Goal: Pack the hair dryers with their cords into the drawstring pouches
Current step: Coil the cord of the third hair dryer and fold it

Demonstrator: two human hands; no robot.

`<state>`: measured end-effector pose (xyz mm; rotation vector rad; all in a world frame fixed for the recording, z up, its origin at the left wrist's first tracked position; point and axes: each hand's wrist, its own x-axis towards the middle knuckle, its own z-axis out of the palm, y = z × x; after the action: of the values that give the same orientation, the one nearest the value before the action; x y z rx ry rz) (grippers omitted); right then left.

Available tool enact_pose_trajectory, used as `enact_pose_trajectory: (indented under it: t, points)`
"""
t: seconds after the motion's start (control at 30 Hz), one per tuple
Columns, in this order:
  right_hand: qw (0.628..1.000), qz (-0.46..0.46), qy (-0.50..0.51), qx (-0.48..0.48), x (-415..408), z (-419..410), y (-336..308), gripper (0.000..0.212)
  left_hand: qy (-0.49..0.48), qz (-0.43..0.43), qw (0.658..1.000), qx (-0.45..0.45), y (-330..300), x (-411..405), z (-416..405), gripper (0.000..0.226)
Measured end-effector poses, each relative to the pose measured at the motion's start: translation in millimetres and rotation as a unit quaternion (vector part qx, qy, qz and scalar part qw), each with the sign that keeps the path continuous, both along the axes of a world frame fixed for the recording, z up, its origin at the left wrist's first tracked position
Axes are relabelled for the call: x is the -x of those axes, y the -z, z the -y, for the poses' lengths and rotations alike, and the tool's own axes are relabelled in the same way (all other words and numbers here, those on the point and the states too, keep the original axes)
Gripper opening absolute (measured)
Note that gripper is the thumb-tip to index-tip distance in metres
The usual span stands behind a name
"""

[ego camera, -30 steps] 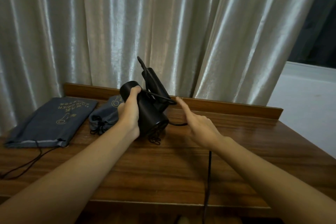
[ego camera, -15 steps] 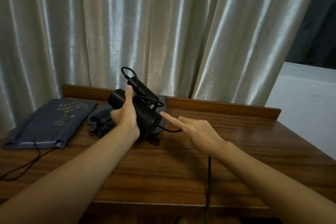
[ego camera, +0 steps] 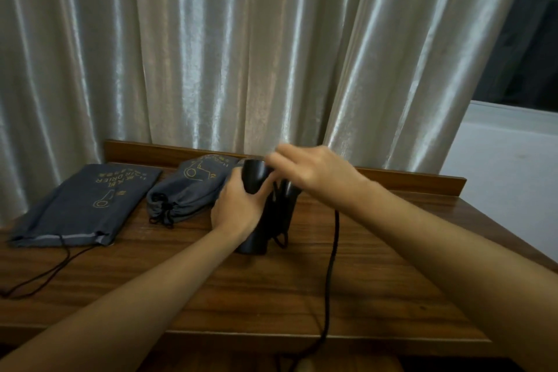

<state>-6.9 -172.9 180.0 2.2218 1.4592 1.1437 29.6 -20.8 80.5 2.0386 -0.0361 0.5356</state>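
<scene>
— On the brown wooden worktop [ego camera: 302,296], what stands by the hands?
— A black plastic hair dryer [ego camera: 265,220], upright; the left hand [ego camera: 238,208] wraps its grip round the body.
— And the right hand [ego camera: 314,172]?
— Blurred over the top (I cannot tell its grip). The black cord [ego camera: 332,251] trails off the front edge. A filled grey drawstring pouch [ego camera: 190,190] lies just left, a flat grey pouch [ego camera: 87,205] farther left.

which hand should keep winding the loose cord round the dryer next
Right, probably. The right hand is blurred above the black hair dryer, beside the loose black cord hanging off the wooden table. The left hand grips the dryer's body, steadying it.
</scene>
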Motion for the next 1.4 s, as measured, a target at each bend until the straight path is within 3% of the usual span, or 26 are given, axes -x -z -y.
enact_pose_trajectory:
  t: [0.07, 0.13, 0.2, 0.37, 0.5, 0.63, 0.77, 0.87, 1.0, 1.07, 1.13, 1.2, 1.23, 1.33, 1.4]
  points:
    - [0.999, 0.020, 0.048, -0.016, -9, 8, -17, 0.028, 0.041, 0.007, 0.999, 0.026, 2, 6, 1, 0.056]
    - [0.988, -0.004, 0.156, 0.017, -20, 17, -27, 0.041, 0.090, 0.006, 0.993, 0.071, 3, 10, -3, 0.053]
    - [0.973, -0.038, 0.217, 0.063, -31, 28, -31, 0.042, 0.150, -0.010, 0.982, 0.119, 2, 12, -10, 0.054]
    - [0.963, -0.181, 0.201, 0.023, -49, 38, -31, 0.046, 0.260, -0.077, 0.959, 0.083, 1, 16, -24, 0.078]
    - [0.897, -0.385, 0.198, -0.087, -65, 38, -31, 0.046, 0.293, -0.100, 0.948, 0.081, 3, 24, -16, 0.081]
    - [0.775, -0.570, 0.138, -0.235, -75, 59, -16, 0.045, 0.260, -0.102, 0.927, 0.251, -2, 32, -14, 0.064]
    - [0.745, -0.584, 0.105, -0.304, -69, 66, 12, 0.047, 0.223, -0.145, 0.864, 0.427, -26, 31, -24, 0.077]
    - [0.693, -0.625, 0.082, -0.350, -49, 56, 42, 0.043, 0.188, -0.152, 0.813, 0.529, -51, 18, -30, 0.066]
    - [0.625, -0.706, 0.089, -0.322, -12, 48, 85, 0.035, 0.005, -0.065, 0.783, 0.619, -76, -11, -34, 0.066]
    - [0.575, -0.751, 0.089, -0.314, 8, 48, 97, 0.034, -0.063, -0.010, 0.798, 0.599, -79, -20, -40, 0.068]
    - [0.556, -0.765, 0.072, -0.317, 23, 51, 90, 0.031, -0.113, 0.036, 0.871, 0.478, -71, -27, -48, 0.059]
    - [0.586, -0.749, 0.081, -0.297, 34, 52, 67, 0.030, -0.139, 0.060, 0.938, 0.311, -55, -28, -51, 0.056]
    - [0.620, -0.728, 0.101, -0.275, 38, 50, 52, 0.030, -0.148, 0.060, 0.957, 0.241, -47, -29, -51, 0.058]
    - [0.795, -0.556, 0.196, -0.142, 47, 39, 12, 0.025, -0.160, 0.035, 0.983, 0.086, -30, -26, -44, 0.065]
    - [0.886, -0.402, 0.223, -0.062, 49, 28, -11, 0.020, -0.116, 0.035, 0.993, -0.002, -22, -21, -37, 0.069]
